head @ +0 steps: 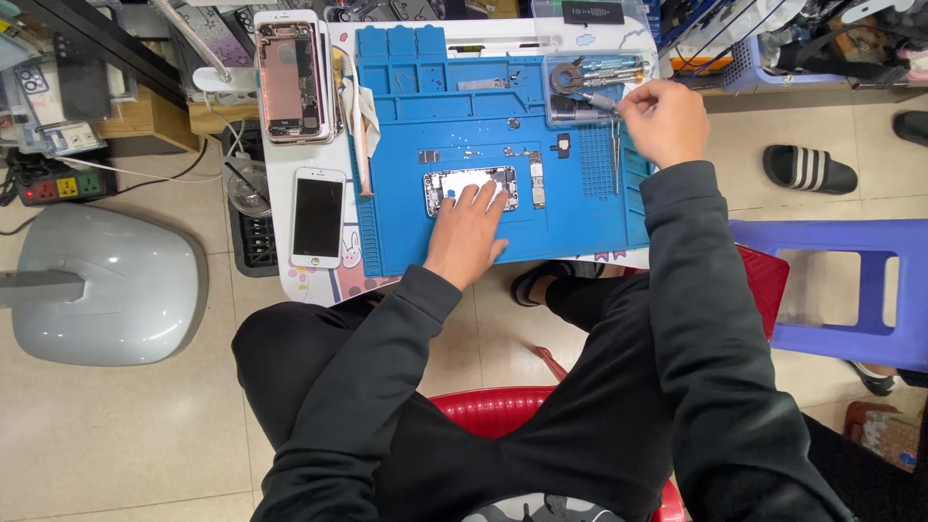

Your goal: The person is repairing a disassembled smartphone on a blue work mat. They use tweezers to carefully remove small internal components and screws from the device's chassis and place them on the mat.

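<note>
The left hand [467, 232] lies flat, fingers spread, pressing an opened phone [471, 190] on the blue mat [435, 135]. The right hand [665, 121], fingers curled, reaches into a clear tool tray [592, 89]; whether it grips anything cannot be told.

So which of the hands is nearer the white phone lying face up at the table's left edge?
Left. The left hand rests on the opened phone body, right of the white phone; the right hand is farther right, by the clear plastic tool box.

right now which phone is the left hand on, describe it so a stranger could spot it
Start at the blue work mat on the small table. Near its middle lies an opened phone body, internals showing, with the left hand pressing on it. Unlike the white phone with the dark screen and the pink phone shell off the mat's left edge, it lies on the blue.
</note>
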